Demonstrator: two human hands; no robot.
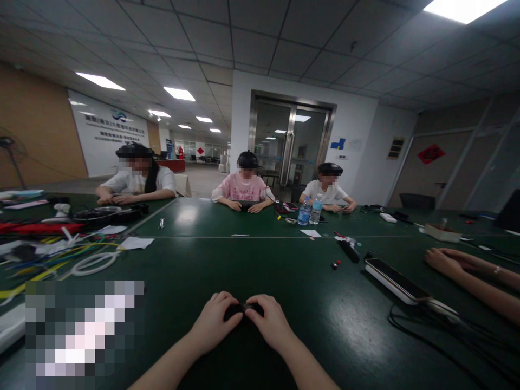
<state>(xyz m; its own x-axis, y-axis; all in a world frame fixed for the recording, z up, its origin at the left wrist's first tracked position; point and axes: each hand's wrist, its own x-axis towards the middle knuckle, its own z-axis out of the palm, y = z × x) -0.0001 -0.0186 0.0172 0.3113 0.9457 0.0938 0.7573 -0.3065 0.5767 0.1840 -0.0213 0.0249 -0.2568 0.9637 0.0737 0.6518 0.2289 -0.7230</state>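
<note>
My left hand [217, 318] and my right hand [268, 318] are close together just above or on the dark green table [260, 265], near its front. Between my fingertips is a small dark object [244, 307], mostly covered by my fingers; I cannot make out its kind. The fingers of both hands curl round its two sides, with the thumbs nearest me.
To the right lie a phone on a white block [396, 279], black cables [410, 330] and a co-worker's hands [447, 260]. Wires and a white coil [94, 264] lie left. Two water bottles [309, 210] stand ahead; three people wearing headsets sit across the table.
</note>
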